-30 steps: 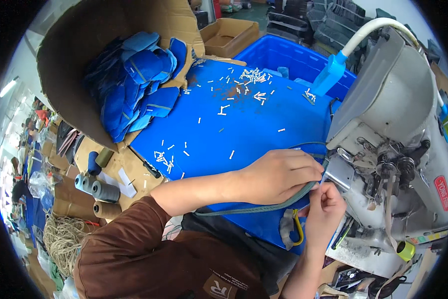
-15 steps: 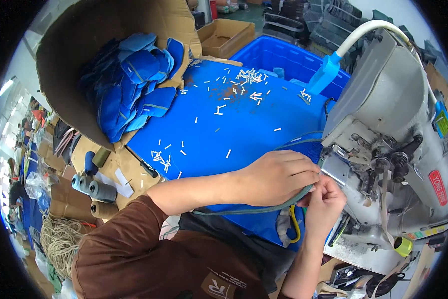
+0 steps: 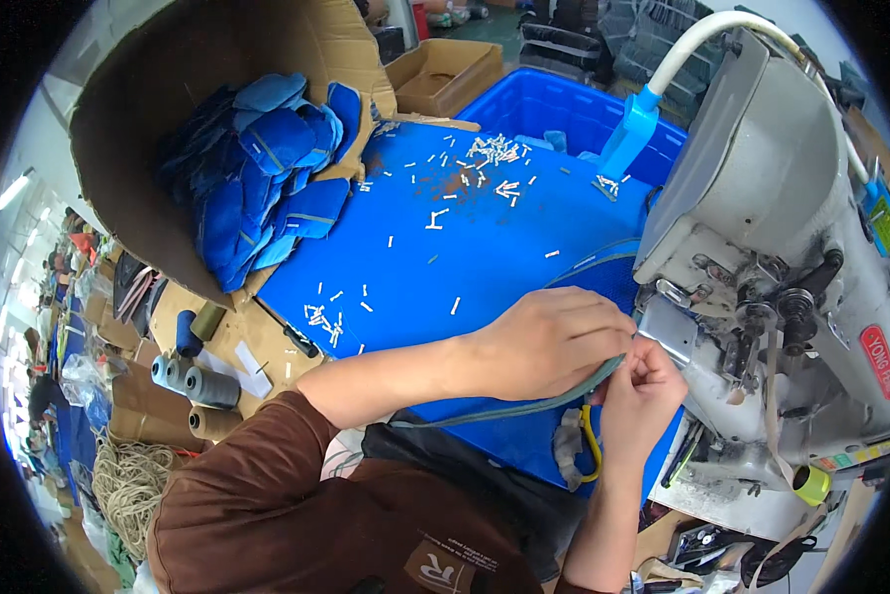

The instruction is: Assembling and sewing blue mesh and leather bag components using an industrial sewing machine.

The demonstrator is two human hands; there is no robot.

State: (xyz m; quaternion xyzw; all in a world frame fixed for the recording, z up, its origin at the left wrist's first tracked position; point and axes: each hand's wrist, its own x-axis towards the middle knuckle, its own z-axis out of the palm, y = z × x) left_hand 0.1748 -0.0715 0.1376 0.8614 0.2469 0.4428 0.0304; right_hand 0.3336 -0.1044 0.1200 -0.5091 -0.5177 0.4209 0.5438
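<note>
A long grey-green fabric strip (image 3: 524, 408) runs across the front of the blue tabletop and up between my two hands. My left hand (image 3: 569, 342) is closed over its edge, palm down, fingers pointing right. Just right of it, my right hand (image 3: 645, 388) pinches at the strip's end, thumb and forefinger together, close to the left fingertips. Whatever lies right between the fingertips is too small to make out. Behind my left hand, dark blue mesh fabric (image 3: 615, 281) with a similar edging lies beside the grey sewing machine (image 3: 732, 247).
Scissors with a yellow-and-grey handle (image 3: 592, 445) lie below my hands. Small white snippets (image 3: 494, 150) are scattered over the blue tabletop (image 3: 524, 238). A tipped cardboard box (image 3: 118, 129) holds blue fabric pieces (image 3: 272, 139). Thread spools (image 3: 207, 384) lie left; a blue crate (image 3: 494, 99) stands behind.
Both hands stay nearly in place beside the machine, their fingertips shifting slightly at the strip. The whole view has tilted a little.
</note>
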